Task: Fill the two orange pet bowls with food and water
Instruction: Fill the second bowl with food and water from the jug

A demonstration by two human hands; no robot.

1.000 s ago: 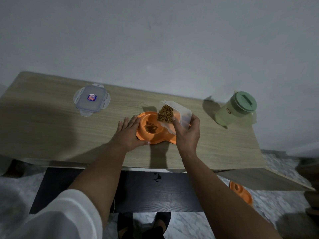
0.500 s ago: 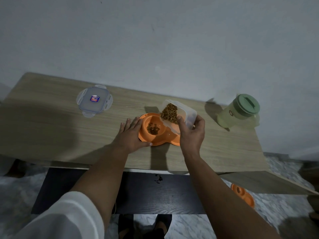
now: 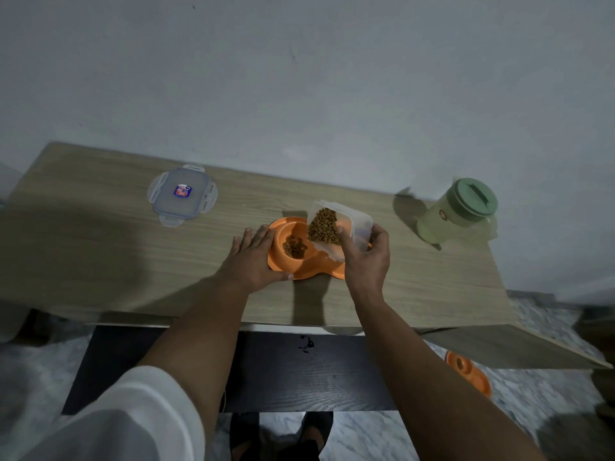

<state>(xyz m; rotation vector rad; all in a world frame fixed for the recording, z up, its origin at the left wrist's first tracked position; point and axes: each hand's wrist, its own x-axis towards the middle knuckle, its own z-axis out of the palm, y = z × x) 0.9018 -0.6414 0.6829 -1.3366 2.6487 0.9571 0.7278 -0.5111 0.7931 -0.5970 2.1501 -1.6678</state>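
Clear plastic tub (image 3: 346,224) (kibble inside) gripped by right hand (image 3: 366,257); left hand (image 3: 253,261) flat

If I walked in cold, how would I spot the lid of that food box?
Look at the long wooden table against the wall, then towards its left rear. The container lid lies flat there, alone, away from the orange pet bowl. It is clear plastic with four snap flaps and a small blue and red sticker in the middle.

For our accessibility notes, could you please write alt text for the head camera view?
The right hand tilts a clear container of kibble over an orange double pet bowl on a wooden table while the left hand steadies the bowl. The container's lid and a green-lidded pitcher sit nearby.
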